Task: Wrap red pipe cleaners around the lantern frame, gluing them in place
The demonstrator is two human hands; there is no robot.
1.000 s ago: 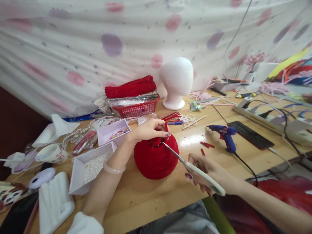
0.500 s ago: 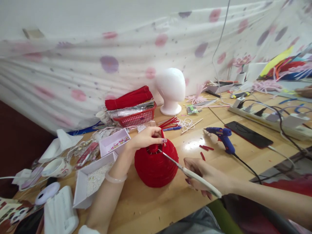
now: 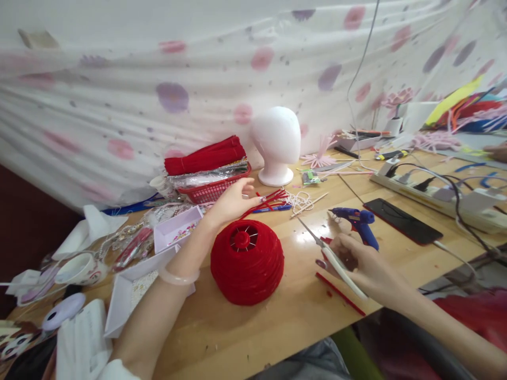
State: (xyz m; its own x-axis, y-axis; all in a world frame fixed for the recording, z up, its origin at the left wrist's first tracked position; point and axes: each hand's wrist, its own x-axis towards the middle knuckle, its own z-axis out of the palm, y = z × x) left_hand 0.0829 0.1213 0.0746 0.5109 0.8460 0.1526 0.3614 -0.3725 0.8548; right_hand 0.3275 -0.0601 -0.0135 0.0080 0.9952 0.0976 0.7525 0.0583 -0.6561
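Observation:
A round red ball (image 3: 247, 274) wound with fuzzy strands sits on the table, with an opening on top that shows thin wires around a red centre. My left hand (image 3: 233, 201) is beyond the ball at the near end of a bundle of red fuzzy stems (image 3: 275, 198); its thumb and fingers are apart. In my right hand (image 3: 350, 258) are scissors (image 3: 336, 263) with pale handles, their blades pointing up and left over the table. A long red stem piece (image 3: 343, 295) lies below that hand.
A blue glue gun (image 3: 358, 221) and a phone (image 3: 403, 220) lie to the right, near a power strip (image 3: 439, 195). White trays (image 3: 119, 306) of beads stand left. Behind are a red basket (image 3: 209, 191) and a white foam head (image 3: 277, 142). Part of another person's hand (image 3: 497, 152) shows far right.
My left hand has left the ball's top and moved back to the stem bundle. The scissors have come away from the ball to the right. A long red piece now lies near the table's front.

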